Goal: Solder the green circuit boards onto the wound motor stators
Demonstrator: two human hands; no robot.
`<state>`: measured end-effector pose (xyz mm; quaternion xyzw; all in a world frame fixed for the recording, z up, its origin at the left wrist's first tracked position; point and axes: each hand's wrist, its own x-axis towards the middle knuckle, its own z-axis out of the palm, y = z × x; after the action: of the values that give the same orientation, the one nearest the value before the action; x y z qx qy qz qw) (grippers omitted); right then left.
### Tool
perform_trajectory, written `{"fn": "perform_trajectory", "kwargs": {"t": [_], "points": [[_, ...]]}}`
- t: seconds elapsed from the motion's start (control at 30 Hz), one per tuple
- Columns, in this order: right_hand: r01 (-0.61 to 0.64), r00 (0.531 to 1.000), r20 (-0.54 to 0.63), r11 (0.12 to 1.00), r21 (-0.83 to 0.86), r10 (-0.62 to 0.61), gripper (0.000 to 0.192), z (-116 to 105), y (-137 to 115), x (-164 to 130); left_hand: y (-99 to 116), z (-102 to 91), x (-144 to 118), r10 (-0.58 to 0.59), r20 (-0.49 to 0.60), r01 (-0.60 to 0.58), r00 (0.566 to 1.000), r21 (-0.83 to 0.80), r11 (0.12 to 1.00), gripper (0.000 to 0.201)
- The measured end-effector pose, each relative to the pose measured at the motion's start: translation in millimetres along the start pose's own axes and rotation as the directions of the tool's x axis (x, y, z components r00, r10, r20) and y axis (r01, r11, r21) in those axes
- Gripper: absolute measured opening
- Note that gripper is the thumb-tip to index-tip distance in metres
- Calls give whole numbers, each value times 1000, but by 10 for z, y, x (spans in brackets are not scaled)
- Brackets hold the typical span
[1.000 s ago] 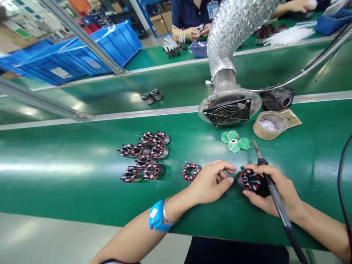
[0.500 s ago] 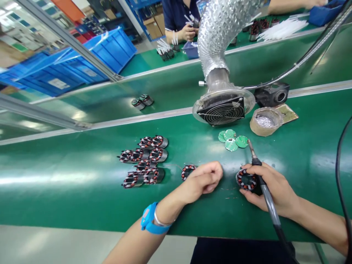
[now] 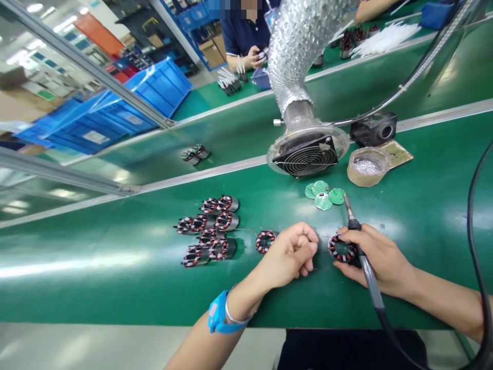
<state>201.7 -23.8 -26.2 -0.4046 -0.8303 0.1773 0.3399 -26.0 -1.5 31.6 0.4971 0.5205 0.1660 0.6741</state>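
Note:
My right hand [image 3: 381,262] grips a soldering iron [image 3: 365,272] like a pen, its tip pointing up and away, while its fingers steady a copper-wound stator [image 3: 341,248] on the green bench mat [image 3: 115,277]. My left hand [image 3: 292,253] rests just left of that stator, curled into a loose fist with thumb and forefinger pinched; whether it pinches anything is too fine to tell. A blue wrist strap [image 3: 219,313] circles my left wrist. One single stator [image 3: 265,241] lies just left of my left hand.
Several stators [image 3: 210,231] are clustered further left. Small round green circuit boards [image 3: 322,194] lie below a fume extractor fan [image 3: 306,154] on a foil duct. A roll holding silvery scraps [image 3: 365,167] sits to the right. A co-worker [image 3: 246,36] works across the conveyor, beside blue bins [image 3: 115,113].
My left hand drew back from the held stator and closed from spread fingers into a pinched fist. The right hand kept the iron and stator; the view shifted slightly.

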Motion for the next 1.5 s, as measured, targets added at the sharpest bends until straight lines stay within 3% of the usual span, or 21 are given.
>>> {"fn": "perform_trajectory", "kwargs": {"t": [0.07,0.17,0.2,0.27,0.33,0.37,0.47,0.57,0.63,0.7,0.8,0.93,1.07,1.23,1.3,1.37,1.43,1.5], "points": [[1,1000,-4,1000,5,-1,41,6,-7,1,17,-64,-41,51,-117,-54,992,-18,998,28],[4,1000,-16,1000,6,-4,40,11,-7,-2,62,-79,-15,220,-304,-202,927,92,975,24],[8,1000,-19,1000,5,-8,40,11,-5,-3,84,-60,12,276,-293,-227,915,190,955,21],[15,1000,-22,1000,-2,-16,40,9,-1,-4,140,-16,64,327,-144,-238,934,429,871,18],[13,1000,-22,1000,-9,-13,39,7,3,-3,204,-11,77,290,21,-240,957,621,746,30],[10,1000,-22,1000,-11,-11,39,5,3,-3,236,-31,65,272,54,-236,961,678,696,35],[13,999,-32,1000,-16,-14,37,-1,4,-8,341,-147,21,316,-67,-150,946,775,614,41],[16,999,-51,999,-33,-17,37,-11,8,-29,443,-193,139,457,-161,-78,875,885,460,34],[16,999,-49,999,-45,-18,39,-21,18,-53,483,-145,344,544,-79,-110,836,945,307,23],[20,999,-39,999,-49,-22,41,-33,31,-76,491,-70,577,589,-4,-135,808,972,191,39],[30,999,-41,998,-49,-32,42,-56,42,-92,438,11,783,550,67,-158,833,980,120,50],[40,997,-61,998,-39,-42,41,-89,21,-72,304,33,661,489,131,-192,862,978,77,41],[41,997,-63,999,-14,-42,44,-124,-16,-51,290,47,536,534,117,-189,837,979,81,28],[53,995,-83,998,20,-51,47,-174,-26,-73,446,107,869,570,79,-190,818,972,138,33],[61,989,-135,998,20,-58,44,-193,-10,-75,478,108,1003,556,102,-211,825,968,135,42],[63,976,-208,998,-1,-62,42,-215,13,-54,487,83,1041,554,140,-260,821,955,143,37],[57,959,-274,997,-45,-67,41,-243,36,-7,499,40,970,560,172,-326,810,927,187,21],[60,946,-313,995,-84,-83,41,-279,49,59,535,1,819,555,166,-383,815,873,302,13]]}}
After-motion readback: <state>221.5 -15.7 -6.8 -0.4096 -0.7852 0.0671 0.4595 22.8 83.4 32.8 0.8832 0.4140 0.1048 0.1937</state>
